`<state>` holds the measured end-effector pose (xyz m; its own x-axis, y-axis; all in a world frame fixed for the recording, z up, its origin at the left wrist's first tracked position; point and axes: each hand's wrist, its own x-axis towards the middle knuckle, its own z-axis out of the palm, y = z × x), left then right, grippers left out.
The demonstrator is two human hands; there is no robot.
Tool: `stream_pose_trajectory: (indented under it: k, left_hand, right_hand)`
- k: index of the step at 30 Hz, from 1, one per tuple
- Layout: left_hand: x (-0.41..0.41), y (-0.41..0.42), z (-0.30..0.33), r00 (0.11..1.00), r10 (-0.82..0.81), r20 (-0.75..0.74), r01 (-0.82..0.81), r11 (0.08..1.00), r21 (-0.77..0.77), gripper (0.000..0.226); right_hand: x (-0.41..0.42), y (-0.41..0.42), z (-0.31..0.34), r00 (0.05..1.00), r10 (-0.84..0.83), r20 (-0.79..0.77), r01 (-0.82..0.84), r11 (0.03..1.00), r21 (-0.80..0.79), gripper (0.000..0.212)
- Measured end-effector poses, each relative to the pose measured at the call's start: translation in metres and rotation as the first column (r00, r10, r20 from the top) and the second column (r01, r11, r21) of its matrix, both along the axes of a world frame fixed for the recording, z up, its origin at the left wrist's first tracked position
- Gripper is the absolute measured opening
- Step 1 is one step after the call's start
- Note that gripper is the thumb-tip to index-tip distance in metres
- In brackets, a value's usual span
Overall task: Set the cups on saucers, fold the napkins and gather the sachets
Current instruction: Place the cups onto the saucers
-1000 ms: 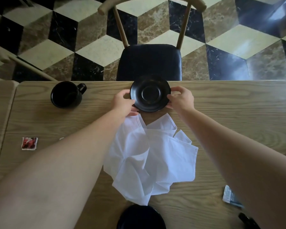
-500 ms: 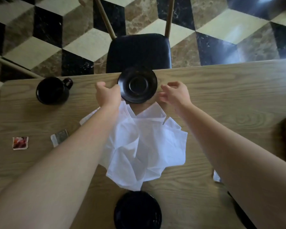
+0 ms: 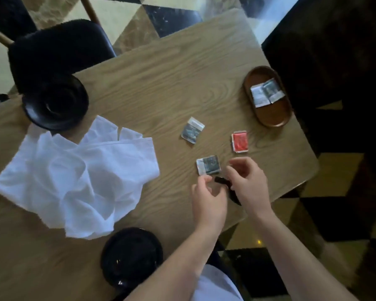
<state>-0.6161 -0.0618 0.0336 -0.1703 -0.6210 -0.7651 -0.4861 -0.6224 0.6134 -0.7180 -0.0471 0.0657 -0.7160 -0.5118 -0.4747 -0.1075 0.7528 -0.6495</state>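
A black cup (image 3: pixel 233 195) stands near the table's right front edge, mostly hidden under my hands, with its handle poking out to the left. My right hand (image 3: pixel 248 185) curls over the cup. Beside the handle, my left hand (image 3: pixel 208 200) has its fingers curled; whether it holds the handle is unclear. One black saucer (image 3: pixel 54 105) sits at the far left, another saucer (image 3: pixel 131 257) at the near edge. A crumpled white napkin (image 3: pixel 78 177) lies between them. Loose sachets lie ahead of my hands: a grey sachet (image 3: pixel 208 167), another grey sachet (image 3: pixel 192 131) and a red sachet (image 3: pixel 239 141).
A brown oval tray (image 3: pixel 269 118) at the table's far right corner holds a couple of grey sachets (image 3: pixel 266 93). A dark-seated chair (image 3: pixel 59 51) stands behind the far saucer. Dark furniture (image 3: pixel 334 61) rises right of the table. The table edge runs just right of my hands.
My view has swung right. Both hands have left the far saucer and moved right to the black cup near the table's edge. The tray and loose sachets have come into view.
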Motion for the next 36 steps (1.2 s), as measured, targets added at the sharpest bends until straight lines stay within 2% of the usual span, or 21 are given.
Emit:
stream_pose_trajectory:
  k: [3,6,9,11,14,18,21,24,26,28,32,36]
  left_hand:
    - [0.000,0.013,-0.009,0.993,-0.113,0.014,0.114,0.993,-0.020,0.050]
    - [0.002,0.008,-0.019,0.993,-0.115,-0.025,0.115,0.993,-0.006,0.066]
    - [-0.003,-0.003,-0.027,0.987,-0.122,-0.101,0.127,0.991,0.048,0.062]
    - [-0.006,-0.010,-0.032,0.979,-0.165,-0.119,0.173,0.983,0.064,0.055]
    - [-0.006,-0.020,-0.037,0.968,-0.203,-0.146,0.219,0.971,0.100,0.057]
    - [-0.002,-0.026,-0.036,0.963,-0.224,-0.149,0.242,0.964,0.112,0.054]
    - [0.017,-0.033,-0.029,0.974,-0.190,-0.122,0.201,0.976,0.083,0.048]
    - [0.064,-0.043,-0.020,0.986,-0.155,-0.059,0.158,0.986,0.044,0.057]
    - [0.101,-0.046,-0.014,0.988,-0.152,-0.018,0.152,0.988,0.016,0.048]
    - [0.140,-0.046,-0.006,0.992,-0.122,0.036,0.122,0.992,-0.008,0.037]
    - [0.214,-0.032,0.009,0.993,0.036,0.111,-0.037,0.999,0.010,0.040]
    - [0.274,-0.004,0.017,0.984,0.118,0.132,-0.124,0.992,0.038,0.039]
  right_hand:
    - [-0.002,0.037,-0.007,0.982,-0.043,-0.181,0.054,0.997,0.055,0.017]
    - [-0.004,0.057,-0.020,0.954,-0.140,-0.264,0.178,0.976,0.125,0.037]
    - [-0.005,0.064,-0.032,0.960,-0.237,-0.151,0.255,0.959,0.119,0.053]
    - [-0.005,0.066,-0.040,0.966,-0.252,-0.053,0.256,0.962,0.097,0.049]
    - [-0.005,0.067,-0.045,0.968,-0.250,-0.037,0.253,0.962,0.100,0.043]
    - [-0.001,0.064,-0.044,0.958,-0.287,-0.001,0.287,0.956,0.067,0.049]
    - [0.010,0.056,-0.038,0.979,-0.201,0.029,0.200,0.979,0.037,0.051]
    - [0.031,0.041,-0.031,0.998,-0.038,0.052,0.039,0.999,-0.007,0.050]
    - [0.052,0.029,-0.026,0.993,0.046,0.110,-0.042,0.998,-0.039,0.047]
    - [0.082,0.015,-0.023,0.977,0.140,0.162,-0.133,0.990,-0.057,0.043]
    - [0.142,0.000,-0.023,0.917,0.304,0.257,-0.301,0.952,-0.051,0.038]
    - [0.191,0.005,-0.024,0.863,0.411,0.295,-0.415,0.908,-0.052,0.039]
